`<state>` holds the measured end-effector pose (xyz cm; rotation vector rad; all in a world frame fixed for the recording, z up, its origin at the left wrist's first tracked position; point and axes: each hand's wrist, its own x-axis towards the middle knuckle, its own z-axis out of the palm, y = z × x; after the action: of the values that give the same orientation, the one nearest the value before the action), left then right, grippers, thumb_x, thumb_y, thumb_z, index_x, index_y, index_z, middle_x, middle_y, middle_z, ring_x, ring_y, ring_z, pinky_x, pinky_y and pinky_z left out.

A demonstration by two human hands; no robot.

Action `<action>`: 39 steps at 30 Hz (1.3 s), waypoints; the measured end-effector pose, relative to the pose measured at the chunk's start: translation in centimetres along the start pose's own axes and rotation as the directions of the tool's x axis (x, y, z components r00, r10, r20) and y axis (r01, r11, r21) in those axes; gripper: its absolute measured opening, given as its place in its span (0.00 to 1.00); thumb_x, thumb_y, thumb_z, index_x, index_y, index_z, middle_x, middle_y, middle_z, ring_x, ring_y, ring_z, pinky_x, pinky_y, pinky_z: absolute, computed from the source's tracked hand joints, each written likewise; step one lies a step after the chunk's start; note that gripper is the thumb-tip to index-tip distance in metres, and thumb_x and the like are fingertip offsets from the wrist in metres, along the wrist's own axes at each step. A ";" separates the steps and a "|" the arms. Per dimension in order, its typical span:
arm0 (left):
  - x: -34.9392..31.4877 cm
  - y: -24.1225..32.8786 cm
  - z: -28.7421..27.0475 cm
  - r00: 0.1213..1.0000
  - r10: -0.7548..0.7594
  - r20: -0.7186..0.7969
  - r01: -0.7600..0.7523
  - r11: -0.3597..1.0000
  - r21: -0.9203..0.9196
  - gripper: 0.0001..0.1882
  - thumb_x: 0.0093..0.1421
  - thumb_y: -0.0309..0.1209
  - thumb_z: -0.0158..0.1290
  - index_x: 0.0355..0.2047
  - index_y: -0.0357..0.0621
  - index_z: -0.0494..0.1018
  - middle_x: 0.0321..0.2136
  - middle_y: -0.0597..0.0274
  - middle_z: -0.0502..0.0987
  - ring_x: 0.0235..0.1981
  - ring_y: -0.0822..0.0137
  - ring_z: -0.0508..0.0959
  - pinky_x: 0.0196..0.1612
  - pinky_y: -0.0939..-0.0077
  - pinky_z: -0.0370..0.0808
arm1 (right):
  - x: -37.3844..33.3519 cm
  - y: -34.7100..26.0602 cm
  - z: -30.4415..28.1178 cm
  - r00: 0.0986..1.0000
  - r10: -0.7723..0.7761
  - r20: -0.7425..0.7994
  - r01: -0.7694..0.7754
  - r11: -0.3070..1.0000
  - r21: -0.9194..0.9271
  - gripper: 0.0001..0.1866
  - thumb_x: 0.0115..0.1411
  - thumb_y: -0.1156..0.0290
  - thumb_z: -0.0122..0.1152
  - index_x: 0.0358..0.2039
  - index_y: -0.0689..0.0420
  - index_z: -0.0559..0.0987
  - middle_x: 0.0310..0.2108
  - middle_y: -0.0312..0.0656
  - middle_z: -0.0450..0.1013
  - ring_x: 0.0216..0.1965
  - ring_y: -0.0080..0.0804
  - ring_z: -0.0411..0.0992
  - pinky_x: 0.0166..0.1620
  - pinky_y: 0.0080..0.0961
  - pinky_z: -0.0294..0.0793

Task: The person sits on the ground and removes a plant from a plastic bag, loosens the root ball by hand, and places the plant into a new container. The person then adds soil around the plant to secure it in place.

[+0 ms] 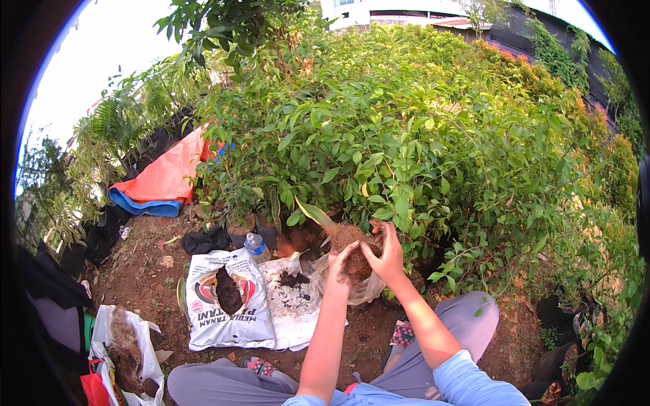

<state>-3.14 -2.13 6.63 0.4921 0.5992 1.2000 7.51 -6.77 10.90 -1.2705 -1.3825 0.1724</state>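
Note:
In front of me, between both hands, is a rounded clump of brown coconut fibre [344, 235]. A green leaf with yellow edges [314, 213] slants up and left out of it. My left hand [341, 264] cups the clump from below and the left, fingers curled against it. On the other side my right hand [386, 257] bends round the clump, with its fingertips raised at the top right. A clear plastic bag [371, 289] lies just beneath the hands and shows some brown fibre. Parts of the clump are hidden behind the fingers.
Left of my arms lie a printed white sack [250, 333] torn open over dark soil and a soil-smeared white sack [296, 314]. A water bottle [256, 246] stands behind them. Fibre fills a white bag [103, 318] at lower left. Dense leafy plants [406, 142] rise ahead.

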 end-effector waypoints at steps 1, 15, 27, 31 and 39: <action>0.2 -0.5 -0.1 0.999 0.033 0.041 -0.033 0.999 0.004 0.16 0.48 0.20 0.55 0.39 0.37 0.67 0.33 0.58 0.75 0.32 0.64 0.77 0.34 0.72 0.77 | 0.0 1.0 -0.1 0.998 -0.062 0.029 0.062 0.998 -0.013 0.21 0.46 0.74 0.60 0.43 0.62 0.69 0.34 0.40 0.64 0.31 0.31 0.66 0.34 0.25 0.66; 0.7 -1.8 -1.6 0.987 0.040 0.156 -0.023 0.994 -0.108 0.17 0.54 0.29 0.51 0.44 0.38 0.65 0.39 0.55 0.73 0.37 0.62 0.76 0.38 0.67 0.77 | 0.7 2.3 -1.0 0.962 0.111 0.251 -0.113 0.994 -0.005 0.09 0.41 0.75 0.65 0.27 0.60 0.79 0.20 0.36 0.70 0.21 0.21 0.63 0.27 0.20 0.65; 0.8 -1.4 -1.6 0.996 -0.069 0.051 0.077 0.985 -0.158 0.25 0.57 0.45 0.47 0.50 0.42 0.63 0.44 0.57 0.71 0.44 0.59 0.72 0.47 0.59 0.71 | 1.4 3.2 -2.3 0.887 0.315 0.337 -0.417 0.861 0.293 0.06 0.44 0.78 0.64 0.25 0.63 0.78 0.24 0.37 0.74 0.25 0.19 0.69 0.32 0.19 0.69; 0.8 -0.6 -1.0 0.992 -0.116 0.052 0.125 0.964 -0.236 0.27 0.57 0.48 0.47 0.49 0.43 0.63 0.45 0.56 0.70 0.44 0.57 0.72 0.48 0.57 0.70 | 1.3 3.2 -2.9 0.865 0.283 0.415 -0.470 0.746 0.472 0.06 0.46 0.78 0.64 0.27 0.64 0.78 0.26 0.39 0.75 0.28 0.19 0.71 0.35 0.19 0.71; 1.3 -0.4 -0.5 0.997 -0.057 0.059 0.072 0.958 -0.278 0.25 0.57 0.49 0.45 0.48 0.45 0.65 0.43 0.57 0.72 0.43 0.59 0.73 0.45 0.59 0.71 | 0.5 2.8 -1.4 0.813 0.276 0.514 -0.390 0.912 0.127 0.09 0.43 0.77 0.66 0.26 0.63 0.78 0.23 0.37 0.75 0.24 0.17 0.69 0.31 0.17 0.69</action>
<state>-2.84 -0.98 5.80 0.2598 0.3903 1.1839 10.28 -6.09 9.61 -1.3174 -1.4884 0.9309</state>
